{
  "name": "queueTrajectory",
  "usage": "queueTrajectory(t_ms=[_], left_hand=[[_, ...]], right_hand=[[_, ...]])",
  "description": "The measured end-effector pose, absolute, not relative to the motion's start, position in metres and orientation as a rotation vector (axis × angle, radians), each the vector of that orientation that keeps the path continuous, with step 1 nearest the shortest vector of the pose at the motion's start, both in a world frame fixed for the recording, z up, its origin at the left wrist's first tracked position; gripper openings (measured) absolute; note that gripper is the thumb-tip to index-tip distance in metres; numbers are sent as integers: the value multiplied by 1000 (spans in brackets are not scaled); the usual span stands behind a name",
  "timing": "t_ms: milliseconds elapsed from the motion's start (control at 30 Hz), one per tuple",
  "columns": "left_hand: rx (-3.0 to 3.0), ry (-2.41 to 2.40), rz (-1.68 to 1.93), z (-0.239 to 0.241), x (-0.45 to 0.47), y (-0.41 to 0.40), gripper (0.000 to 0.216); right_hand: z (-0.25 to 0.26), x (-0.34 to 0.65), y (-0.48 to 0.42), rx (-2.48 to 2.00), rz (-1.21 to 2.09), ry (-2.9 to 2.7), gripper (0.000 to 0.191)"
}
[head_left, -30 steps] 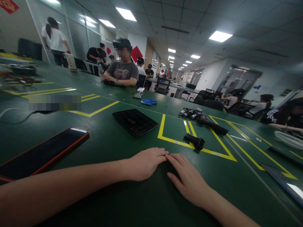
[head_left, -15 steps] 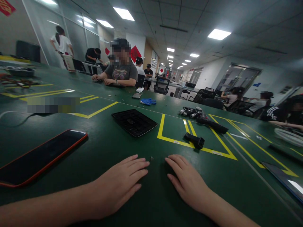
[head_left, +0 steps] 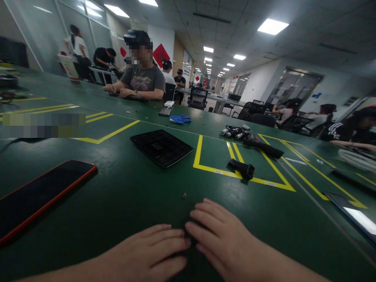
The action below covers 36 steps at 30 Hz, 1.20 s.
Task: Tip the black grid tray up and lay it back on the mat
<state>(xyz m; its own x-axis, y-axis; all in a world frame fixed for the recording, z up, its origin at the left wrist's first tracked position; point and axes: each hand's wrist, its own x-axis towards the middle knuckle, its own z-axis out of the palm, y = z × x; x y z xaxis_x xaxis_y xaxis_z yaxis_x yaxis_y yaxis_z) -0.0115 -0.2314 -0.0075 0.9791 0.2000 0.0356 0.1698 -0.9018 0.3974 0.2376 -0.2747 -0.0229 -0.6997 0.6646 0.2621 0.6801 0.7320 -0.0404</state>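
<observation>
Small piece: a tiny greyish piece [head_left: 184,195] lies on the green desk [head_left: 132,196], just below the middle of the frame, touching neither hand.
Direction from the fingers: above the gap between the two hands; up and slightly left of the right fingertips, up and a little right of the left hand's uppermost fingertip.
Nearer hand: the right hand [head_left: 220,231], its fingertips just beside the piece; the left hand [head_left: 161,250] lies lower in the frame and farther off.
Long axis of the piece: too small and blurred to tell.
Right fingers: stretched out toward the left, only slightly parted, with nothing visible in them.
Left fingers: stretched out toward the right, small gaps between them, likewise with nothing visible in them; what the palms may cover cannot be seen.
Hand to hand: fingertips face each other at lower centre, very close; contact is hard to make out.
Black tray: the gridded tray [head_left: 161,148] lies above the small piece and to its left, well apart from both hands.
Black part: a short black part [head_left: 241,169] lies across yellow tape [head_left: 197,152], right of centre, its long axis slanting down rightward.
Phone: an orange-edged phone [head_left: 44,196] at the left, its long axis rising rightward.
</observation>
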Motion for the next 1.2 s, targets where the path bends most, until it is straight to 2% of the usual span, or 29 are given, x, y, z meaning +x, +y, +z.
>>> queueTrajectory(t_ms=[167, 233, 300, 367, 433, 600, 800, 933, 1033, 1200], left_hand=[[2854, 661, 355, -6, 7, -199, 38], [2843, 819, 352, -6, 22, -179, 39], [2848, 900, 293, -6, 37, -162, 37], [2885, 884, 222, -6, 47, -151, 27], [2914, 849, 189, -8, 52, -145, 20], [2762, 897, 290, -7, 49, -142, 20], [2578, 1139, 888, 32, 52, -95, 24], [2414, 1600, 1233, 49, 23, -40, 29], [2227, 1942, 1030, 38, -20, -14, 31], [2001, 2192, 887, 18, -86, -1, 25]], right_hand=[[-25, 316, -219, -1547, -685, -2157, 36], [-30, 344, -198, -1822, -813, -1942, 39], [-34, 364, -183, -2105, -693, -1836, 41], [-37, 373, -175, -2300, -473, -1793, 43], [-38, 375, -172, -2362, -346, -1797, 45], [-38, 375, -171, -2355, -327, -1830, 46], [-39, 378, -171, -2326, -329, -1822, 45], [-35, 376, -174, -2330, -297, -1796, 45], [-33, 375, -175, -2321, -279, -1807, 45], [-35, 377, -174, -2306, -335, -1813, 44]])
